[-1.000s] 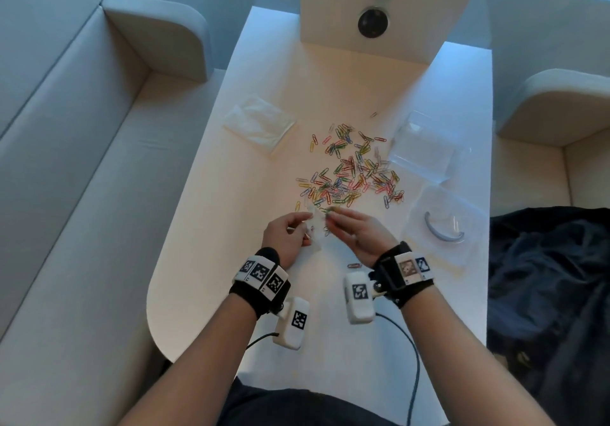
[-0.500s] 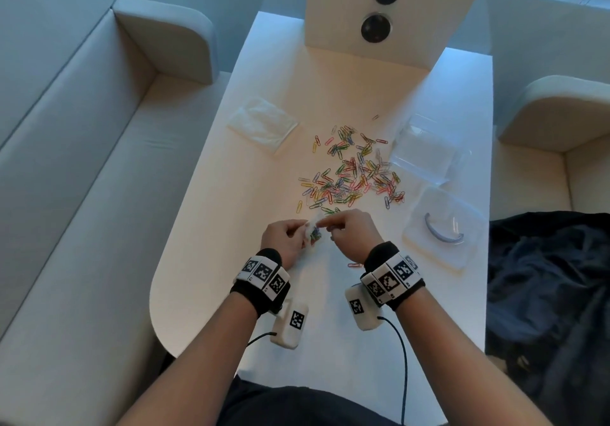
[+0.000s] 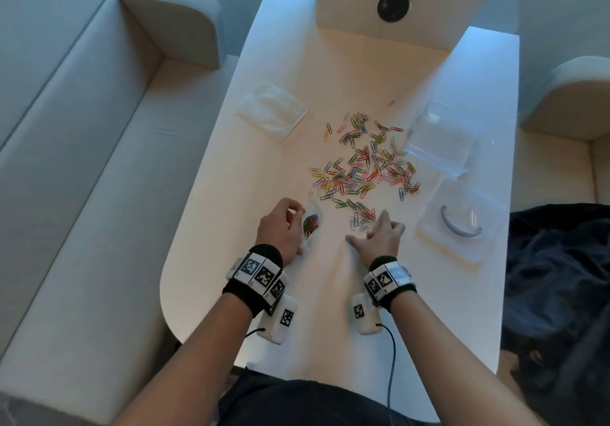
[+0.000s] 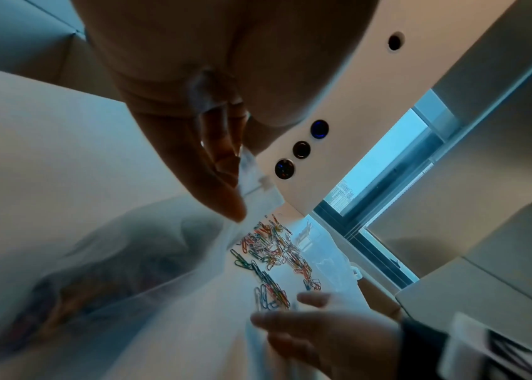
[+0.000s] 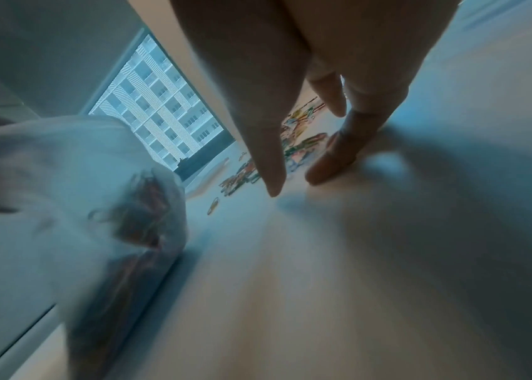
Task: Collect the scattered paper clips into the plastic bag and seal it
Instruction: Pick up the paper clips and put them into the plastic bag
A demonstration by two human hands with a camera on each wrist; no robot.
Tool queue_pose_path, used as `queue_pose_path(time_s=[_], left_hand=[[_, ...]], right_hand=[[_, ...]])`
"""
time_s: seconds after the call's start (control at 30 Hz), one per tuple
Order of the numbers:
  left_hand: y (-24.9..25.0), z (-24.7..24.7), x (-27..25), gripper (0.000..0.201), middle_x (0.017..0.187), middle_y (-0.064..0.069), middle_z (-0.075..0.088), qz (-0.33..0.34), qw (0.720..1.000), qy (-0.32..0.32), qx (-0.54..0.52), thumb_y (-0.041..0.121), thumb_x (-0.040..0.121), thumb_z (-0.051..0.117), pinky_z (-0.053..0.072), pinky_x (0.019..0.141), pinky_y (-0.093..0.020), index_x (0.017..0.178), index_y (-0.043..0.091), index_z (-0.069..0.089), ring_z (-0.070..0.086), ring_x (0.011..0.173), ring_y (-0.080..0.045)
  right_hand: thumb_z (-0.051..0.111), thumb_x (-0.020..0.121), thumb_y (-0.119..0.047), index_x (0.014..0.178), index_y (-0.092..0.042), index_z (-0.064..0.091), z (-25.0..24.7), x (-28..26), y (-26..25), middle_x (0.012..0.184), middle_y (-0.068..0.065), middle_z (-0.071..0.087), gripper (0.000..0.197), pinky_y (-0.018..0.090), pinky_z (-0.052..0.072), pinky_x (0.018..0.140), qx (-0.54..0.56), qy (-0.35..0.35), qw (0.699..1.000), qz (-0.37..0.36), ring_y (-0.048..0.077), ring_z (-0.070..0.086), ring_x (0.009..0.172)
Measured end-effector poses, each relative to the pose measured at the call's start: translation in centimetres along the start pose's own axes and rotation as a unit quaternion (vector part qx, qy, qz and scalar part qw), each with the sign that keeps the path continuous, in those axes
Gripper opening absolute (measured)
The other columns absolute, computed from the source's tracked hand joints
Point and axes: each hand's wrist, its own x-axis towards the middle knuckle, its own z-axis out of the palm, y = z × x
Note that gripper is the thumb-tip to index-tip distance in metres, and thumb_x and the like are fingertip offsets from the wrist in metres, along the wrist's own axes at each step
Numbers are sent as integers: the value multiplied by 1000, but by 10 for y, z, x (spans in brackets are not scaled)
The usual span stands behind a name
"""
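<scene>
Many coloured paper clips (image 3: 359, 168) (image 4: 274, 252) (image 5: 300, 144) lie scattered mid-table. My left hand (image 3: 298, 214) (image 4: 225, 185) pinches the mouth of a small clear plastic bag (image 3: 312, 224) (image 4: 258, 185) (image 5: 111, 205), which stands tilted on the table with a clump of clips inside. About a hand's width to its right, my right hand (image 3: 376, 227) (image 5: 303, 177) (image 4: 307, 321) reaches down at the near edge of the pile. Its thumb and fingers are spread, tips at the table beside a few clips, and I see nothing held.
A white folded packet (image 3: 272, 113) lies at the back left. A clear plastic box (image 3: 439, 143) and its lid (image 3: 458, 224) with a curved handle sit right of the pile. A white panel (image 3: 392, 6) stands at the back. Sofas flank the table; dark cloth (image 3: 561, 277) lies right.
My right hand has left the bag's mouth and moved right and forward to the near edge of the clips. The left hand still holds the bag in about the same place.
</scene>
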Motion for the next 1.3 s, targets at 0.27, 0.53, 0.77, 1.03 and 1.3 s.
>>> queue_pose_path(time_s=[0.27, 0.53, 0.77, 1.03, 1.3], left_hand=[[-7, -16, 9, 13, 75, -5, 58, -26, 996, -9, -86, 18, 99, 53, 60, 55, -47, 105, 10, 60, 58, 56, -21], [-11, -14, 13, 13, 78, -7, 59, -32, 994, -23, -103, 18, 99, 52, 61, 55, -38, 105, 9, 60, 57, 55, -16], [-12, -6, 13, 10, 80, -5, 62, -46, 993, -36, -103, 20, 99, 53, 62, 57, -37, 100, 15, 61, 60, 55, -16], [-8, 10, 7, 10, 78, -2, 59, -41, 993, -57, -96, 17, 99, 53, 59, 52, -30, 104, 11, 59, 62, 61, -20], [-21, 18, -5, 11, 75, -8, 61, -39, 987, -56, -143, 17, 101, 47, 61, 62, -40, 100, 13, 58, 62, 65, -19]], right_hand=[[83, 69, -37, 141, -20, 44, 24, 53, -56, 130, 10, 35, 84, 37, 41, 103, -96, 14, 988, -119, 28, 45, 113], [74, 82, -17, 101, -7, 73, 12, 62, -52, 106, 9, 61, 23, 28, 46, 88, -110, 8, 972, -205, 17, 52, 91], [83, 73, -25, 88, -19, 79, -21, 65, -38, 85, -4, 74, 17, 15, 48, 77, 70, -13, 997, -5, 1, 62, 76], [55, 90, 5, 111, 6, 61, -52, 8, -52, 100, 13, 68, 22, 19, 57, 72, 520, -290, 796, 109, 18, 67, 92], [80, 77, -17, 89, -8, 77, -19, -35, -70, 79, 9, 75, 15, 30, 60, 75, 119, -274, 942, -150, 19, 72, 75]])
